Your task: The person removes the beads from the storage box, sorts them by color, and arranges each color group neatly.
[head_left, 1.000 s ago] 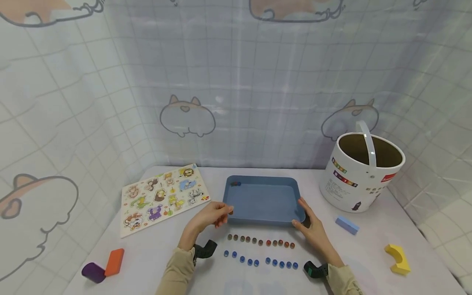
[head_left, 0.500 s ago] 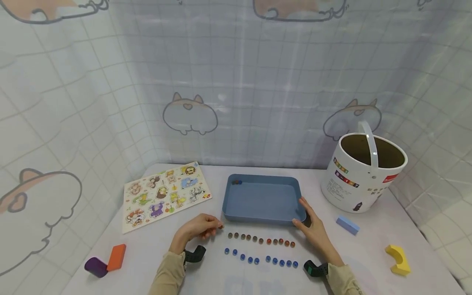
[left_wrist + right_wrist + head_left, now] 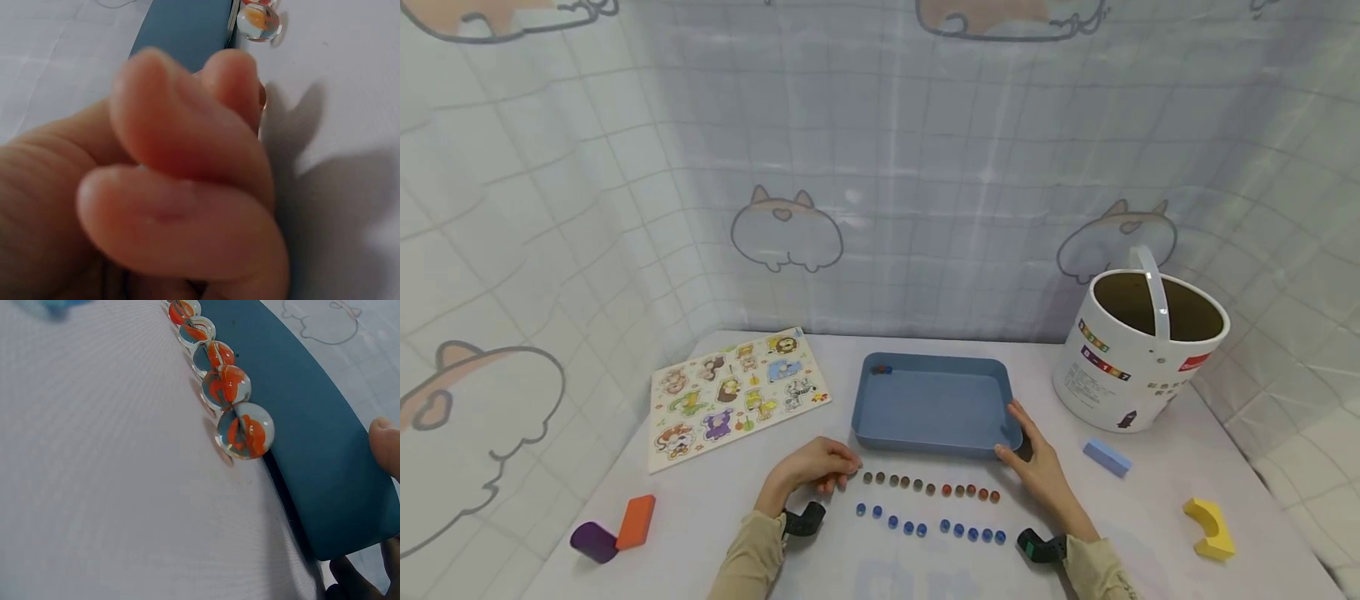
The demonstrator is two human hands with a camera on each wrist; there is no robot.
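Observation:
My left hand [image 3: 812,468] pinches a marble at the left end of a row of clear and orange marbles [image 3: 917,486]. Fingertips hide most of that marble; a sliver of orange glass [image 3: 262,95] shows past them in the left wrist view. With thumb and fingers on either side, my right hand [image 3: 1039,477] holds the near right corner of a blue-grey tray [image 3: 936,450]. A few small red and blue marbles [image 3: 882,369] lie in the tray's far left corner. Closer to me runs a second row, of blue marbles [image 3: 908,528], with a gap near its middle.
An animal puzzle board [image 3: 737,400] lies left of the tray. A white bucket [image 3: 1135,358] with a handle stands at the back right. Blocks lie around: blue [image 3: 1107,458], yellow arch [image 3: 1210,529], orange [image 3: 636,522] and purple cylinder [image 3: 594,542]. A patterned curtain [image 3: 880,167] hangs behind.
Holding a marble, my left hand has come from the tray's near left corner toward me, down to the left end of the orange row. My right hand stays at the tray.

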